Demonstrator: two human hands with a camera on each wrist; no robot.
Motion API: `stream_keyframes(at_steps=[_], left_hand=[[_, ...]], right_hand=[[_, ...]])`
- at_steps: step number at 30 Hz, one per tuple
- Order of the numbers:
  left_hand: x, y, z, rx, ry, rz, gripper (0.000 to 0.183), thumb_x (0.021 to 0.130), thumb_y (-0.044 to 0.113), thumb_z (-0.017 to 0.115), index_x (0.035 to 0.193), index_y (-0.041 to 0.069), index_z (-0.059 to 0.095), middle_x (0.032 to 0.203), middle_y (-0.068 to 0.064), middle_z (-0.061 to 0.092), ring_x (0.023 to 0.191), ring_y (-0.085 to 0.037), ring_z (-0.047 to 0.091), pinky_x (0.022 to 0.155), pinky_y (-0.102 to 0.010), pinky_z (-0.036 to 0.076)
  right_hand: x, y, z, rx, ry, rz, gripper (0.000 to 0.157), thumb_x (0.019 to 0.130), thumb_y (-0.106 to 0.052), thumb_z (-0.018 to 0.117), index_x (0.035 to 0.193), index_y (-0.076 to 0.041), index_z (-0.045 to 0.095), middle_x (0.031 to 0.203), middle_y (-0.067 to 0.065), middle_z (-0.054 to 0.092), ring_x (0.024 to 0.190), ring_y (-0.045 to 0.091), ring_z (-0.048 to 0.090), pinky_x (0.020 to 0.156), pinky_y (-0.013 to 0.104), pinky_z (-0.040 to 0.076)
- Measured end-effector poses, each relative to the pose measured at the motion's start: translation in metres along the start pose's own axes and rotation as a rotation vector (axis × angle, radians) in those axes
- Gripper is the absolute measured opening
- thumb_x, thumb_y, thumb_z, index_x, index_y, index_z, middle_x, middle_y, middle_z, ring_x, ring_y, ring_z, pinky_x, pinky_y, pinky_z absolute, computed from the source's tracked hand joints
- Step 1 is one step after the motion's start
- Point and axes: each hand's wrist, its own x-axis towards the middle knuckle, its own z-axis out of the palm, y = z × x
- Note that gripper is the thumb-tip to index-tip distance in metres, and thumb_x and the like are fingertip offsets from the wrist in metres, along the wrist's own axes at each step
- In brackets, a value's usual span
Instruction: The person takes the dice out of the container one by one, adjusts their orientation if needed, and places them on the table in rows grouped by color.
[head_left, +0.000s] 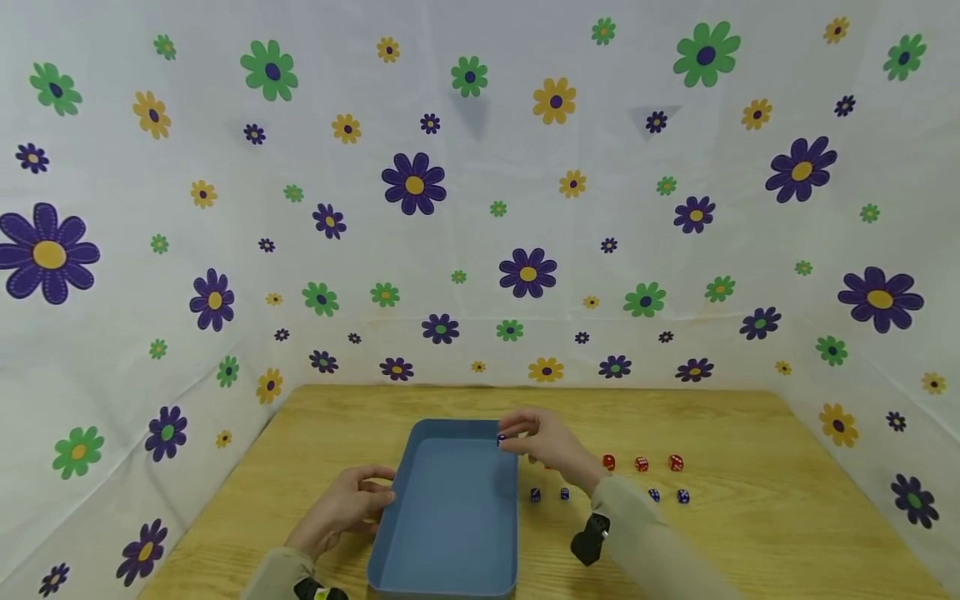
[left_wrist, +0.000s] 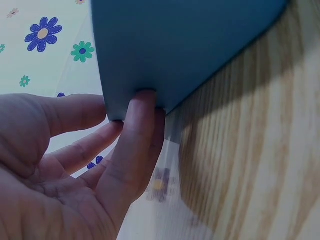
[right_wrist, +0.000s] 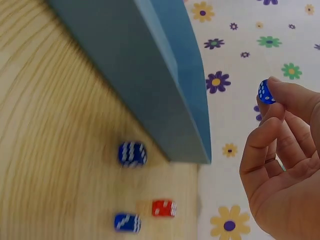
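Note:
A blue die (right_wrist: 266, 92) with white pips is pinched between the thumb and a finger of my right hand (head_left: 551, 443). That hand is raised over the far right corner of a shallow blue tray (head_left: 516, 521). From the left side, my left hand (head_left: 345, 504) touches the tray, its fingertips resting against the outer wall (left_wrist: 150, 45) in the left wrist view. No dice show on the tray's floor in the head view.
Right of the tray, red dice (head_left: 641, 463) stand in a row on the wooden table (head_left: 750, 533), one mostly behind my right hand. Nearer me is a row of blue dice (head_left: 535, 495), partly hidden by my right forearm. A flower-patterned white cloth (head_left: 480, 242) surrounds the table.

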Motion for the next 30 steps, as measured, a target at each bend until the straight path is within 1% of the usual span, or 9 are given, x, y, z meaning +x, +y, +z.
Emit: stream_keyframes(at_steps=[2,5,8,10,13,19,25,30], left_hand=[[0.000,0.000,0.000,0.005,-0.001,0.007,0.040,0.093,0.005,0.063,0.132,0.002,0.055,0.107,-0.016,0.065,0.084,-0.020,0.066,0.062,-0.037,0.058],[0.000,0.001,0.000,0.012,-0.004,0.016,0.041,0.093,0.006,0.064,0.133,0.001,0.054,0.107,-0.017,0.065,0.083,-0.020,0.066,0.062,-0.037,0.057],[0.000,0.002,-0.001,0.014,-0.007,0.010,0.042,0.093,0.007,0.065,0.133,0.001,0.054,0.108,-0.018,0.065,0.083,-0.020,0.066,0.062,-0.037,0.057],[0.000,0.003,-0.001,0.015,-0.006,0.003,0.041,0.093,0.007,0.064,0.133,0.002,0.054,0.108,-0.017,0.065,0.083,-0.020,0.067,0.062,-0.036,0.057],[0.000,0.003,-0.001,0.015,-0.007,-0.003,0.041,0.093,0.006,0.063,0.133,0.003,0.054,0.109,-0.017,0.065,0.084,-0.020,0.067,0.062,-0.036,0.057],[0.000,0.002,0.000,0.011,0.004,-0.007,0.042,0.092,0.006,0.065,0.133,0.002,0.055,0.111,-0.018,0.065,0.086,-0.020,0.067,0.064,-0.037,0.058],[-0.001,0.003,0.000,0.023,0.005,-0.002,0.041,0.093,0.007,0.065,0.132,0.002,0.055,0.111,-0.017,0.064,0.085,-0.020,0.067,0.063,-0.038,0.058],[0.000,0.002,-0.001,0.018,-0.013,0.004,0.043,0.093,0.007,0.064,0.134,0.001,0.054,0.110,-0.018,0.064,0.085,-0.021,0.067,0.063,-0.037,0.058]], right_hand=[[-0.006,0.004,-0.008,-0.006,0.009,0.006,0.031,0.090,-0.017,0.072,0.118,-0.008,0.067,0.117,0.012,0.069,0.077,0.014,0.059,0.059,0.030,0.045],[-0.014,0.010,-0.019,-0.016,0.029,0.008,0.032,0.090,-0.016,0.072,0.119,-0.005,0.066,0.117,0.014,0.068,0.081,0.018,0.062,0.062,0.032,0.048],[-0.023,0.016,-0.029,-0.029,0.043,0.007,0.033,0.089,-0.016,0.072,0.119,-0.003,0.065,0.116,0.015,0.068,0.080,0.022,0.061,0.061,0.032,0.047],[-0.028,0.018,-0.035,-0.043,0.054,0.013,0.032,0.089,-0.017,0.072,0.118,-0.003,0.065,0.115,0.014,0.069,0.078,0.021,0.060,0.059,0.030,0.046],[-0.036,0.021,-0.044,-0.062,0.071,0.020,0.033,0.089,-0.018,0.072,0.119,-0.004,0.065,0.115,0.014,0.069,0.076,0.020,0.059,0.059,0.029,0.046],[-0.049,0.030,-0.065,-0.069,0.103,0.033,0.036,0.090,-0.018,0.072,0.121,-0.002,0.064,0.114,0.014,0.070,0.082,0.025,0.064,0.058,0.029,0.047],[-0.061,0.038,-0.085,-0.076,0.128,0.063,0.042,0.089,-0.019,0.073,0.124,0.001,0.062,0.116,0.015,0.069,0.078,0.023,0.058,0.059,0.030,0.048],[-0.069,0.041,-0.099,-0.082,0.154,0.092,0.042,0.090,-0.020,0.072,0.125,0.001,0.061,0.118,0.015,0.068,0.084,0.024,0.063,0.060,0.031,0.049]])
